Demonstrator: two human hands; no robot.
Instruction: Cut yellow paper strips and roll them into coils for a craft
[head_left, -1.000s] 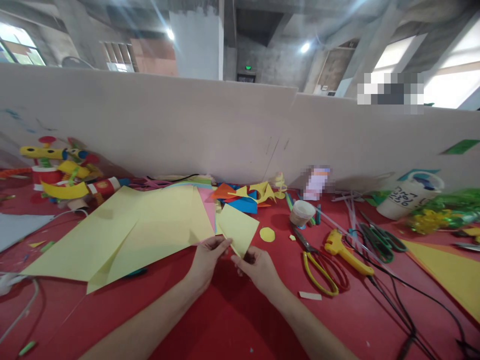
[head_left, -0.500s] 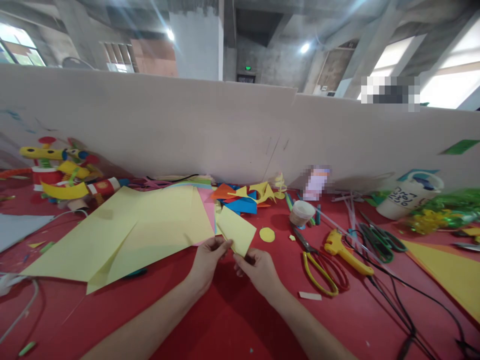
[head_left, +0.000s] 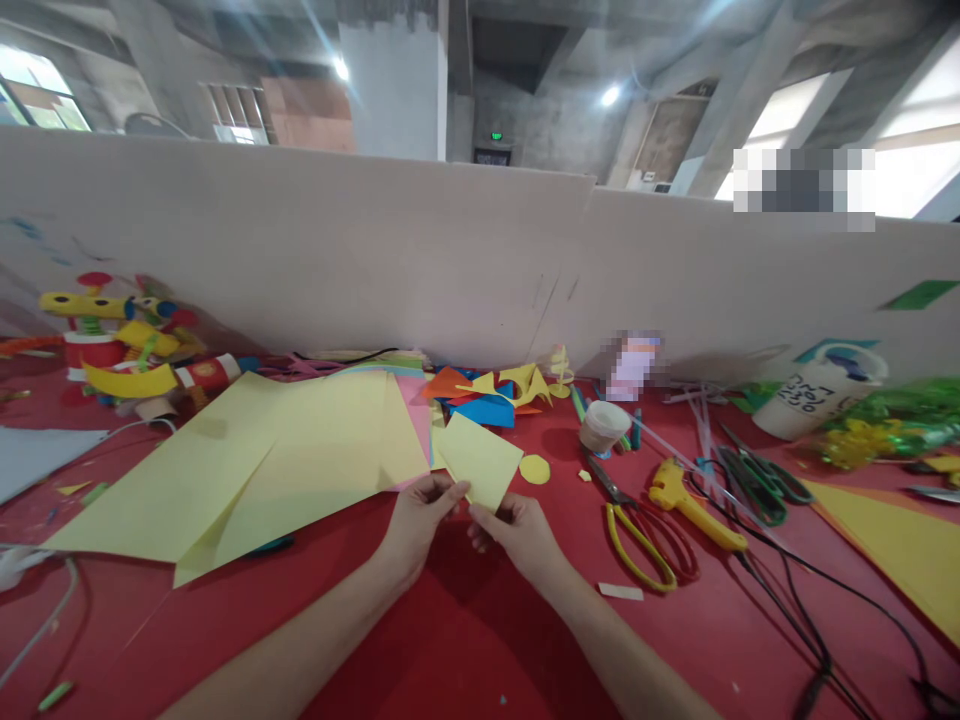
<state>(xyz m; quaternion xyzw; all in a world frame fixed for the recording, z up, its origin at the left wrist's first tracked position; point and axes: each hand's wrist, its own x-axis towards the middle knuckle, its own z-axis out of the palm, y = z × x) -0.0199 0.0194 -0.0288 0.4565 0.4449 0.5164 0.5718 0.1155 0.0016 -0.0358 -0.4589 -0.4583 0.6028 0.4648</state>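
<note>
A small pale yellow sheet of paper [head_left: 481,455] is held between my two hands, tilted above the red table. My left hand [head_left: 426,508] pinches its lower left edge between thumb and fingers. At the bottom corner, my right hand [head_left: 514,525] grips it with the thumb on top; the fingertips behind the paper are hidden. Just right of the sheet lies a yellow paper circle [head_left: 535,469]. Large pale yellow sheets [head_left: 322,440] are spread to the left of my left hand.
Scissors with yellow and red handles [head_left: 634,540], a yellow glue gun [head_left: 694,508] with a black cord, and green-handled scissors [head_left: 757,485] lie to the right. A paper cup [head_left: 604,428] stands behind them. Coloured scraps [head_left: 480,408] lie by the white partition [head_left: 375,260]. Paper toys [head_left: 127,340] stand far left.
The small yellow sheet has turned slightly, its top corner shifting right and its face showing broader. Both hands keep hold of it in nearly the same place.
</note>
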